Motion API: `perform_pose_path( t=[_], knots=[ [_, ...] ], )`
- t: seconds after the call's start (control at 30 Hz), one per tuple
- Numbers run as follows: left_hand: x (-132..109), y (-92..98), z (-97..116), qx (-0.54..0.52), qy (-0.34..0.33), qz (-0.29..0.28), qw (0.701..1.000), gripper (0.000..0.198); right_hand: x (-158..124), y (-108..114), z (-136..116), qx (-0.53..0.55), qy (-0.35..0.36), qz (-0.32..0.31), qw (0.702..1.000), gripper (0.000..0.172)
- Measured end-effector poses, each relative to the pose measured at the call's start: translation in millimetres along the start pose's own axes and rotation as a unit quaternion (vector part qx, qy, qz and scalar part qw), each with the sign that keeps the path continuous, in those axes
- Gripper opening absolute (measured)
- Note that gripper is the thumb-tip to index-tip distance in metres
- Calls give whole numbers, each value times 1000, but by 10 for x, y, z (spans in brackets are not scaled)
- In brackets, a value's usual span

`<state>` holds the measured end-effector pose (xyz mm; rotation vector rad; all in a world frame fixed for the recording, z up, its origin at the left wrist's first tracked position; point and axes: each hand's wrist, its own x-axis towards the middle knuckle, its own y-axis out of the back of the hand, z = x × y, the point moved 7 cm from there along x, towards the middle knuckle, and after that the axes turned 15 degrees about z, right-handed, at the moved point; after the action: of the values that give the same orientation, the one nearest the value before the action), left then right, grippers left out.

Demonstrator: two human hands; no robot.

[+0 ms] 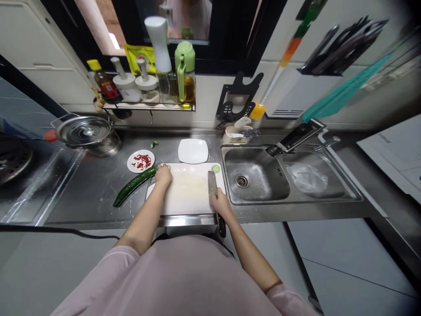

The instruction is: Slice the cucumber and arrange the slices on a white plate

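Note:
A long green cucumber (135, 184) lies at a slant over the left edge of the white cutting board (186, 197). My left hand (163, 176) is closed around its cut end, whose pale face just shows past the fingers. On the board's right side my right hand (221, 204) grips a kitchen knife (212, 182) low, where blade and black handle meet; the blade points away from me. Just beyond the tip rests a cucumber slice (215, 168). Behind the board stands a white square plate (193, 150). Chopped red pieces (142, 162) lie on a small round plate (130, 165).
To the right is a double sink (259, 199) with a black faucet (296, 136); a plastic bag (308, 177) lies in its right basin. A lidded steel pot (105, 147) stands at left. Above the counter, a rack (151, 105) carries bottles and jars. Green scraps (154, 144) lie behind the plates.

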<state>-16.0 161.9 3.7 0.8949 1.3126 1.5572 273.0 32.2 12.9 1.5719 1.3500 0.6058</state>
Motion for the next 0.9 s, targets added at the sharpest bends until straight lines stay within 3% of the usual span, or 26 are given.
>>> perform_pose_path(
  t=[0.23,0.4,0.57,0.77,0.9],
  knots=[
    [106,69,-47,-36,22,12,999,34,-19,-45,-1,-13,5,-17,1000,38],
    [75,54,-85,-146,59,-1,988,24,-23,-81,-59,-23,17,-26,999,37],
    [-159,-105,-8,-356,124,-71,924,27,-17,-94,-87,-32,29,-28,999,35],
    [-545,-248,146,-464,168,-174,852,32,-29,-72,-112,-44,39,-35,998,33],
    [-757,-312,197,-472,173,-180,846,39,-37,-76,-128,-47,45,-41,997,34]
  ],
)
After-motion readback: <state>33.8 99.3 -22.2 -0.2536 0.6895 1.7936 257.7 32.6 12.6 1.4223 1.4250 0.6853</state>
